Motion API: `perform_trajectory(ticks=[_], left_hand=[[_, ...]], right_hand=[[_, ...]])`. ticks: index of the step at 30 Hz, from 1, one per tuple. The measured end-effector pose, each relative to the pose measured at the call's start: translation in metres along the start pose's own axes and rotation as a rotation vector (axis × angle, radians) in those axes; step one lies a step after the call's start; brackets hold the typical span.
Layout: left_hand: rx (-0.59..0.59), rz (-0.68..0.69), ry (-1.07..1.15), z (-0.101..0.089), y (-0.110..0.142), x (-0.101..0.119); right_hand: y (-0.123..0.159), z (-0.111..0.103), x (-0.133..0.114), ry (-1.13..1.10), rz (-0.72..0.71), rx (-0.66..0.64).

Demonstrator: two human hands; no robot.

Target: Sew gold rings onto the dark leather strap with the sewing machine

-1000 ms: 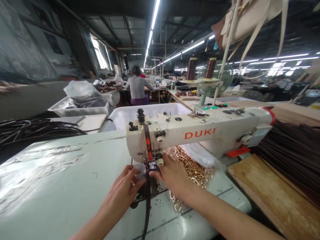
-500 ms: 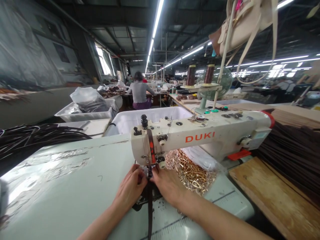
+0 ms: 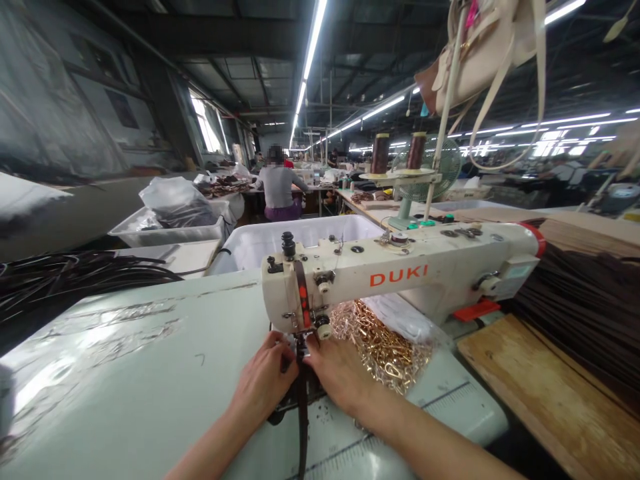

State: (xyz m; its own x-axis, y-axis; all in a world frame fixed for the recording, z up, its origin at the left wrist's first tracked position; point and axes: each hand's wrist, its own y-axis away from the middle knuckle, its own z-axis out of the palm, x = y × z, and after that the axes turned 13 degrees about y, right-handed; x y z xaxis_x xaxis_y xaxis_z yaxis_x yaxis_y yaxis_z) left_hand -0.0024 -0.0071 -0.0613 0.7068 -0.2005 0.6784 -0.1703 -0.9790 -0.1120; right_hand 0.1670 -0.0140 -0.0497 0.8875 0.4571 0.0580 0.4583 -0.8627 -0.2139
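Observation:
A dark brown strap [image 3: 302, 417] runs under the needle end of a white DUKI sewing machine [image 3: 400, 272] and hangs down toward me over the table. My left hand [image 3: 265, 377] is closed at the strap's left edge, thumb and fingers pinched close to the presser foot [image 3: 301, 343]. From the other side my right hand [image 3: 340, 375] grips the strap just below the needle area, with its fingertips partly hidden behind the foot. Beside my right hand lies a clear bag of gold-coloured snap hooks [image 3: 387, 343].
A wooden board [image 3: 545, 393] and bundled dark straps [image 3: 590, 300] lie at right; more straps [image 3: 75, 273] are at left. Behind the machine stand a white bin [image 3: 300, 233] and thread cones [image 3: 380, 155]. A pale bag [image 3: 480, 73] hangs above. A co-worker [image 3: 279, 187] sits ahead.
My left hand has shifted slightly right and lower, closer against the strap. The strap's near end has swung a little to the right. The right hand stays nearly in place.

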Motion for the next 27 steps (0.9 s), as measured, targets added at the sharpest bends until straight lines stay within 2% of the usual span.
perform_trajectory(ticks=[8, 15, 20, 27], left_hand=[[0.025, -0.025, 0.004, 0.001, 0.001, 0.0], [-0.025, 0.02, 0.02, -0.005, -0.001, -0.006], [-0.062, -0.006, 0.015, -0.006, -0.004, -0.01], [-0.039, -0.048, -0.043, -0.002, -0.002, 0.002]], right_hand=[[-0.002, -0.001, -0.001, 0.024, -0.02, 0.015], [-0.003, -0.002, -0.003, 0.089, -0.057, 0.051], [-0.001, 0.001, -0.001, 0.109, -0.067, 0.072], [-0.001, 0.0, 0.0, 0.098, -0.068, 0.068]])
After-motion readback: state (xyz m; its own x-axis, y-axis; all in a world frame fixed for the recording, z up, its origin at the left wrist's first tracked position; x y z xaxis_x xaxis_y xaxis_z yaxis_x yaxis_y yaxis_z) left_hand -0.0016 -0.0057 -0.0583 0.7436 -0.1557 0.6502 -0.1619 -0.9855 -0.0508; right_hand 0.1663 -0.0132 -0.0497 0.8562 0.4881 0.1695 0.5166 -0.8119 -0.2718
